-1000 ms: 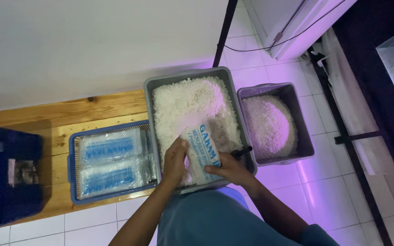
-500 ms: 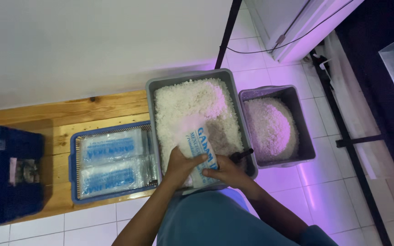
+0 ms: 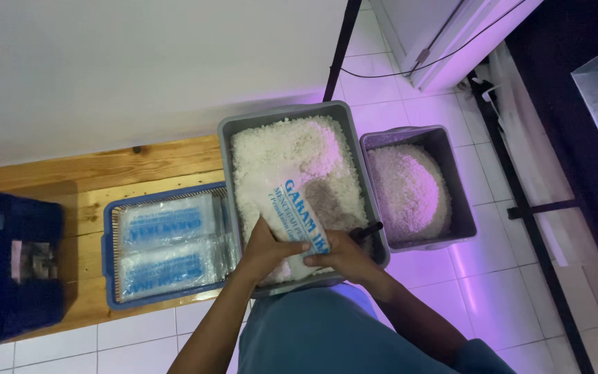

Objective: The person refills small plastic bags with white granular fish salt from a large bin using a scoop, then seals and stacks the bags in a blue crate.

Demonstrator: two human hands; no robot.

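At the far left, a dark blue crate (image 3: 12, 266) is seen on the wooden platform (image 3: 98, 170), partly cut off by the frame. Next to it, a blue basket (image 3: 110, 260) is set on the same platform near its front edge; two flat sealed packets (image 3: 167, 246), clear with blue print, are laid side by side in it, seemingly so they stack flat. On the tiled floor, a large grey tub (image 3: 292, 114) heaped with coarse white grains is placed beside the basket. Over its near end a clear bag (image 3: 297, 218) with blue lettering is held, slanted, mouth toward the person, probably to keep it open. The left hand (image 3: 266, 248) is clamped on the bag's lower left edge, the right hand (image 3: 337, 255) on its lower right. A smaller grey bin (image 3: 451, 163) of the same grains is placed right of the tub.
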